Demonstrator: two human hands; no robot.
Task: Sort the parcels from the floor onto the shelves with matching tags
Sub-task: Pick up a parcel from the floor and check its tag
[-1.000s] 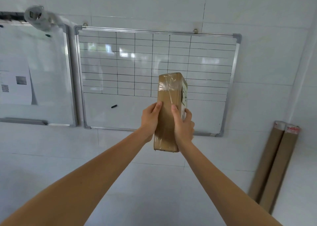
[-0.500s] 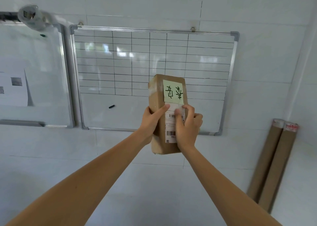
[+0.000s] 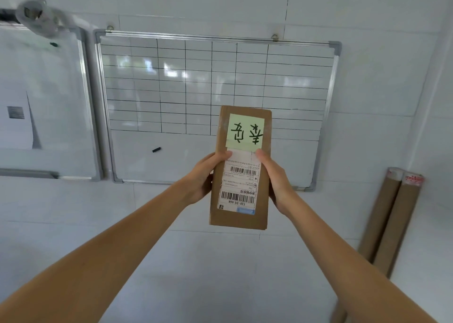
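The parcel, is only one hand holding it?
No: the left hand and right hand both grip the parcel.

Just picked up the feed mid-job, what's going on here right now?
A person holds one brown cardboard parcel up in front of them with both hands, left hand on its left edge and right hand on its right edge. Its labelled face is toward the camera: a yellow handwritten tag sits above a white shipping label, and both appear upside down. Behind it hangs a gridded whiteboard. No shelves are in view, so the parcel is not yet placed.
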